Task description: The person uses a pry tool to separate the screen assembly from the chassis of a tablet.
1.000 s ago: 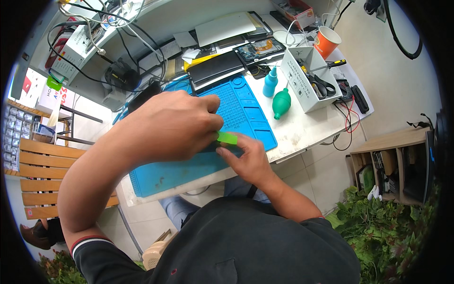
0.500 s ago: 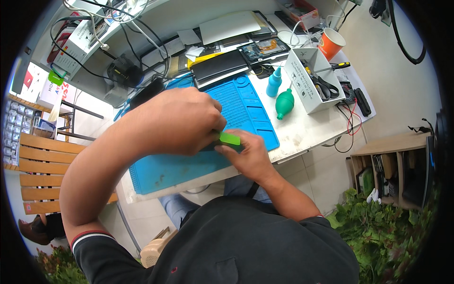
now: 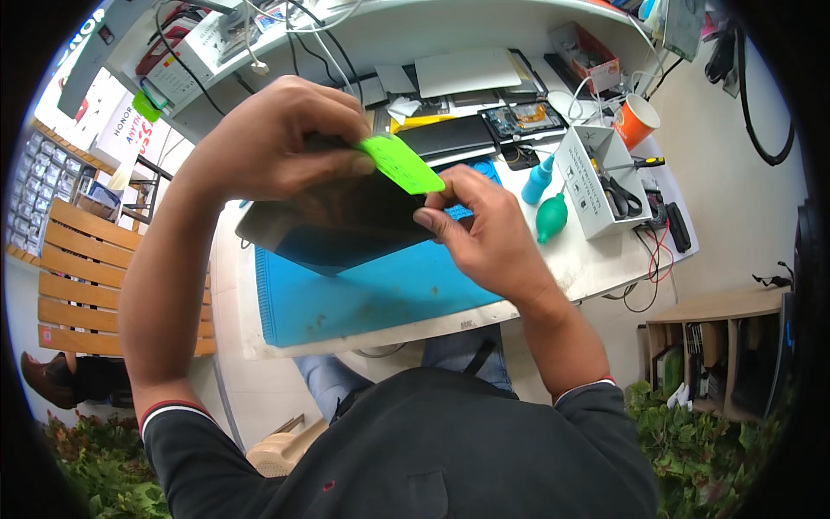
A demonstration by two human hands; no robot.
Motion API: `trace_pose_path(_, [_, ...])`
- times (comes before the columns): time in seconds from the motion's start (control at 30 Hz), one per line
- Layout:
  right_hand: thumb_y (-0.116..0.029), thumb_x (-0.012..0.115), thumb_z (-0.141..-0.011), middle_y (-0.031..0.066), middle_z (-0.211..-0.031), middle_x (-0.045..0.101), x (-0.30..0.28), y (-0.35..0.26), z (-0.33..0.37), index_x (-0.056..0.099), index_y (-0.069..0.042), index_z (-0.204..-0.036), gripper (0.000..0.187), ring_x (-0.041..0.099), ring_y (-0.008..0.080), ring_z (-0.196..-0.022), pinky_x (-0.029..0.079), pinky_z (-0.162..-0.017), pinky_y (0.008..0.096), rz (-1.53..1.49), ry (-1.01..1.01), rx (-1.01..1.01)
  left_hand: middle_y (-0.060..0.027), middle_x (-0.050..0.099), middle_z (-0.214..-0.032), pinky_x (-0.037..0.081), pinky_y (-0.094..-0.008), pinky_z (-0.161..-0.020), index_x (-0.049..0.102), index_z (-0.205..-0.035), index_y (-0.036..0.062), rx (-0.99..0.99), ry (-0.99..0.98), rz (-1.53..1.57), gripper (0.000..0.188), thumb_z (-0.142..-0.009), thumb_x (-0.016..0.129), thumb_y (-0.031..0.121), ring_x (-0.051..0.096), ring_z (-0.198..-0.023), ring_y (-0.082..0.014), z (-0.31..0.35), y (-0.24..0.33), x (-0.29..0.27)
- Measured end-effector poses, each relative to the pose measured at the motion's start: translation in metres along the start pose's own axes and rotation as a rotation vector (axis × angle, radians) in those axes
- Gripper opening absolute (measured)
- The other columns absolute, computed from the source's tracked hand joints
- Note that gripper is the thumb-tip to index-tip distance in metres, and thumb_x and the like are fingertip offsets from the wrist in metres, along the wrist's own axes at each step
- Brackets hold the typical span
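A dark, glossy tablet-like panel [image 3: 337,227] is held tilted above the blue work mat [image 3: 372,303]. My left hand [image 3: 281,143] is closed on its upper edge, the thumb lying along the front. A bright green sticky note [image 3: 403,166] stands along that same edge, between my two hands. At the panel's right corner, my right hand [image 3: 488,229] pinches with thumb and index finger, close to the note's lower end. The fingertips behind the panel are hidden. Part of the mat lies out of sight under the panel.
Right of my hands stand a light-blue bottle [image 3: 537,182], a green air blower [image 3: 552,218] and a white box [image 3: 596,186] with scissors and tools. Behind are an orange cup [image 3: 636,121], an opened device [image 3: 523,119] and a black panel [image 3: 445,136]. Cables hang from the shelf.
The dark panel has come up and turned, so its broad face now shows. My left hand has opened out from a fist-like grip over it, and more of the green note is visible.
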State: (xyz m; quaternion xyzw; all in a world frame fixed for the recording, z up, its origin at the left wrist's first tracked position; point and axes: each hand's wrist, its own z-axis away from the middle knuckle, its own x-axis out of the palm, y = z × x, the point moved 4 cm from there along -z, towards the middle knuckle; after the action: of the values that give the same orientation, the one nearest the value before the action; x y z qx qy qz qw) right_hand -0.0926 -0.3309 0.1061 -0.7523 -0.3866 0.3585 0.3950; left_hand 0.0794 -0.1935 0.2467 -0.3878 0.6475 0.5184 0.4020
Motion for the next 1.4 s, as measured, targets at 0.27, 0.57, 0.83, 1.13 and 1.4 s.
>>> trace_pose_path(0.27, [-0.013, 0.083, -0.094, 0.0185, -0.093, 0.073, -0.002, -0.074, -0.08, 0.07, 0.002, -0.096, 0.02, 0.071, 0.0379, -0.09, 0.055, -0.082, 0.0461, 0.417, -0.261, -0.242, -0.0093, 0.076, -0.1, 0.052, -0.0281, -0.076, 0.079, -0.104, -0.0045, -0.149, 0.461, 0.135, 0.016, -0.102, 0.081, 0.011, 0.068, -0.086, -0.0133, 0.088, -0.006, -0.009])
trace_pose_path(0.57, [-0.02, 0.081, -0.096, 0.0215, -0.097, 0.075, 0.043, -0.093, -0.082, 0.075, 0.003, -0.095, 0.024, 0.073, 0.0429, -0.098, 0.057, -0.089, 0.0499, 0.335, -0.305, -0.346, -0.0061, 0.074, -0.1, 0.049, -0.0254, -0.08, 0.08, -0.109, -0.0043, -0.31, 0.813, 0.312, 0.011, -0.104, 0.081, 0.006, 0.065, -0.09, -0.011, 0.171, 0.006, 0.032])
trace_pose_path(0.83, [-0.018, 0.076, -0.105, 0.0139, -0.106, 0.072, 0.062, -0.08, -0.049, 0.074, 0.001, -0.104, 0.019, 0.072, 0.0268, -0.087, 0.058, -0.077, 0.0365, -0.053, -0.117, -0.225, -0.0094, 0.075, -0.101, 0.051, -0.0264, -0.079, 0.08, -0.105, -0.0047, -0.321, 0.799, 0.301, 0.013, -0.102, 0.082, 0.007, 0.067, -0.09, -0.013, 0.19, 0.015, 0.036])
trace_pose_path(1.13, [0.002, 0.07, -0.1, 0.0133, -0.133, 0.064, 0.073, -0.043, -0.015, 0.071, -0.004, -0.134, 0.035, 0.066, 0.0208, -0.111, 0.057, -0.085, 0.0304, -0.428, 0.044, -0.275, -0.012, 0.079, -0.1, 0.055, -0.0276, -0.075, 0.079, -0.102, -0.0048, -0.408, 0.67, 0.038, 0.01, -0.1, 0.082, 0.005, 0.073, -0.084, -0.0165, 0.159, 0.046, 0.014])
trace_pose_path(1.4, [0.004, 0.073, -0.094, 0.019, -0.137, 0.063, 0.088, -0.021, 0.011, 0.064, 0.0, -0.143, 0.05, 0.065, 0.0261, -0.112, 0.057, -0.089, 0.0347, -0.281, 0.152, -0.309, -0.0155, 0.079, -0.101, 0.058, -0.0304, -0.076, 0.079, -0.103, -0.0048, -0.373, 0.615, -0.115, 0.01, -0.099, 0.08, 0.004, 0.076, -0.085, -0.0214, 0.135, 0.053, 0.008])
